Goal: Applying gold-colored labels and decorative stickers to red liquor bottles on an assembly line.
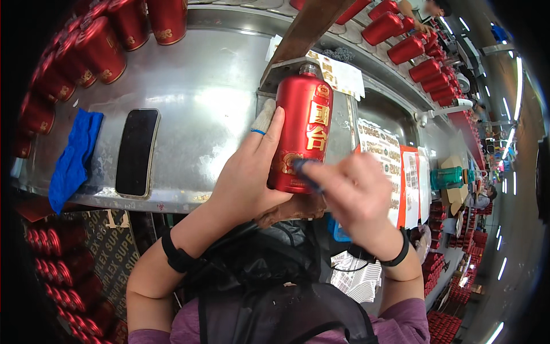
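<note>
Two wristbands (178, 257), one phone (137, 153)

Table's left half: between the phone (137, 152) and your left hand (252, 166), you have a broad bare stretch of metal table (195, 80).
Far left: the blue cloth (77, 152) and the bottle rows (101, 50) hem you in.
Ahead: the beam (309, 28) rises just beyond the neck of the red bottle (301, 129), blocking your straight reach.
Right: your right hand (361, 189) crowds the bottle's lower side; beyond the label sheets (378, 160), the white pipe (447, 112) juts across.
</note>
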Motion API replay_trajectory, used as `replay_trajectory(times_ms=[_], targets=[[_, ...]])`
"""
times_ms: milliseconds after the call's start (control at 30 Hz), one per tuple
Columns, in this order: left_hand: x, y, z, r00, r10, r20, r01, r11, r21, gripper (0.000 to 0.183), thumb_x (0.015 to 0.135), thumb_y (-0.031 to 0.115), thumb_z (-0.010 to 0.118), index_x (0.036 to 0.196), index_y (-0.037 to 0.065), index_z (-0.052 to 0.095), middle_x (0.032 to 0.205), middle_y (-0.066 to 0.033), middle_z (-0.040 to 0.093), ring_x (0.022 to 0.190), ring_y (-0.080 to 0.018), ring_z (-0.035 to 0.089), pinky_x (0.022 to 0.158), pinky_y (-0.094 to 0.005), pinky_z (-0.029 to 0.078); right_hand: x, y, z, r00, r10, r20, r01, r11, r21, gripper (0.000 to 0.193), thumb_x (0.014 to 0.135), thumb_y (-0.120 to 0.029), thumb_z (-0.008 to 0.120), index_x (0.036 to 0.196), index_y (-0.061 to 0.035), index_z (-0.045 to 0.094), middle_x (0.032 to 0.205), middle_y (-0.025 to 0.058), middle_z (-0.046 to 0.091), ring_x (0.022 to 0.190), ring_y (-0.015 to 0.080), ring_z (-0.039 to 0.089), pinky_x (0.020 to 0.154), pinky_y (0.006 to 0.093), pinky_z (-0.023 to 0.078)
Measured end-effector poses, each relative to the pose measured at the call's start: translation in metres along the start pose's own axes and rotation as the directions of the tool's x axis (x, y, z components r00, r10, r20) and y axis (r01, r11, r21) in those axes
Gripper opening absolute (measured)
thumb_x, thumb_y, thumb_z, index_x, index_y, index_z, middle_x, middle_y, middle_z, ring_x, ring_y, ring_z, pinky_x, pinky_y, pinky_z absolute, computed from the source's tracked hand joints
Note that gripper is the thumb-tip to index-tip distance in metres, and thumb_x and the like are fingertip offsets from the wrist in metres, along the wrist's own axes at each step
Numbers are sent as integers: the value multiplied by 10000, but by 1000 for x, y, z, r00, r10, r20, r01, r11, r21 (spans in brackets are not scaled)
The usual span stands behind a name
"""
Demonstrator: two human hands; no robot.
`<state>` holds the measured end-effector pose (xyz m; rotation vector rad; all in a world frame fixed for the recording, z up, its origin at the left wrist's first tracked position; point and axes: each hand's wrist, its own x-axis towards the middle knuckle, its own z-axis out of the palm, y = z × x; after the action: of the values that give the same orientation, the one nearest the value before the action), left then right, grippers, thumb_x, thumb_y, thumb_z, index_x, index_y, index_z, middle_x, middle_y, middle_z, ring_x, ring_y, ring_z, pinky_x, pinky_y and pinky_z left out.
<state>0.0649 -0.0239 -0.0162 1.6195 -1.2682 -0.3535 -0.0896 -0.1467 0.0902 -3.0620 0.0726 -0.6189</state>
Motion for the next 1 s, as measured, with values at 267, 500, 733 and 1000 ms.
replay_trajectory(times_ms=[267,500,733,1000], targets=[[0,2,-1,998,-34,46,33,999,19,1249,665,260,914,1637,10,171,1365,-295,521,1205,-482,577,981,-479,528,0,-5,0,993,-87,75,83,995,53,372,673,-111,752,1043,-71,764,789,24,574,706,217,569,586,338,465],[1,9,-2,999,-50,3,50,999,-5,1180,701,242,895,1632,0,213,1114,-226,591,982,-420,616,835,-463,514,6,-6,-6,999,-36,23,36,999,15,391,662,-120,752,1049,-74,764,786,20,568,697,206,560,569,325,454],[1,18,-8,998,23,55,-33,981,191,1202,659,281,918,1595,-52,241,1470,-308,463,1225,-439,588,1007,-435,521,7,-4,-4,988,-147,49,145,989,39,379,659,-119,747,1035,-75,769,768,16,549,682,195,545,561,328,442],[1,1,5,998,-56,15,57,998,-25,1210,676,318,913,1560,-129,219,1422,-322,504,1246,-456,565,1050,-442,482,-1,2,-6,990,-52,131,47,998,42,418,663,-131,757,1079,-87,761,801,11,570,699,213,547,593,338,456]])
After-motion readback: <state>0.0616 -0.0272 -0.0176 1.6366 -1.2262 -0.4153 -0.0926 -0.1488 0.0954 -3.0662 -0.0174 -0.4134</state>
